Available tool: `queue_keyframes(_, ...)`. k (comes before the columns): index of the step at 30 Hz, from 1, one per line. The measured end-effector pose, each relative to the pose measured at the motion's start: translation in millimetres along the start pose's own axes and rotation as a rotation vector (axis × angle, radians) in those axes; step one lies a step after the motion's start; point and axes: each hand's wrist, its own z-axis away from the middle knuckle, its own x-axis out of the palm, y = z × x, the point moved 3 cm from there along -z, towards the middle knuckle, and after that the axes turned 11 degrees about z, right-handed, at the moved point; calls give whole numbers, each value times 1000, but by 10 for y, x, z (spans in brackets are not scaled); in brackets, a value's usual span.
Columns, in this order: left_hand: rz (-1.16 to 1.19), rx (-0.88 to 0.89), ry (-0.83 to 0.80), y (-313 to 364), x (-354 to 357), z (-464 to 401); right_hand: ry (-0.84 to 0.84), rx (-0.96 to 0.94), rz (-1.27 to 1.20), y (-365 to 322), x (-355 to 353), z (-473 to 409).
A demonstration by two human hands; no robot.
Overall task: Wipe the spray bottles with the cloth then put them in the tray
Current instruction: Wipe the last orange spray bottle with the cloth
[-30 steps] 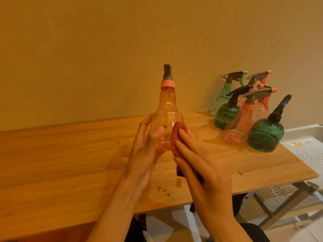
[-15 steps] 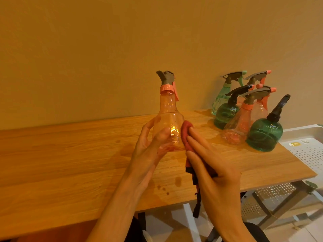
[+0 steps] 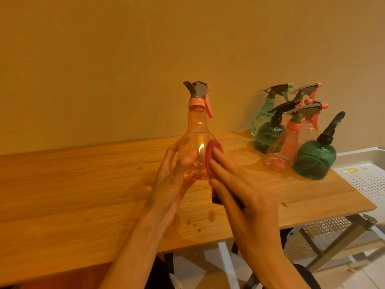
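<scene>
Left hand [image 3: 175, 174] grip curled round the pink spray bottle [image 3: 198, 142], held upright above the desk [image 3: 83, 184], right hand [image 3: 245, 195] flat, pressing the red cloth [image 3: 212, 161] on its right side; best rotate bottle, cover neck too.

Wooden table [image 3: 83, 195], plain, perhaps yellowish wall [image 3: 125, 59]

1. We see a clear orange spray bottle [image 3: 198, 142] with a coral collar and grey head.
2. The cloth [image 3: 212, 161] is dark red.
3. Two dark green bottles [image 3: 314, 161], a mint one [image 3: 260, 119].
4. The tray [image 3: 366, 180] is white, perforated.
5. The table [image 3: 73, 184] shows wood grain.
</scene>
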Motion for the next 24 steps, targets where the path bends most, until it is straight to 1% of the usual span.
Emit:
queue_keyframes(3,-19,-7,7,-27,32,30,-8,12,-23,29,-23,67)
queue_keyframes(6,-36,10,-5,-53,87,24,34,7,-28,8,-89,-170)
queue_keyframes(9,-49,23,-24,-35,138,0,74,78,-139,7,-139,-319)
queue_keyframes(14,-50,28,-10,3,75,-27,32,46,-65,45,-42,96)
queue_keyframes(16,-57,25,-9,-22,46,-24,33,56,-92,88,-18,147)
queue_keyframes(18,-45,10,-1,-53,30,-11,34,85,-148,106,-13,54)
queue_keyframes(21,-48,-3,-13,-61,44,-6,79,53,-95,78,-27,-193)
queue_keyframes(24,-62,-1,-39,-54,47,-6,95,62,-112,67,-26,-435)
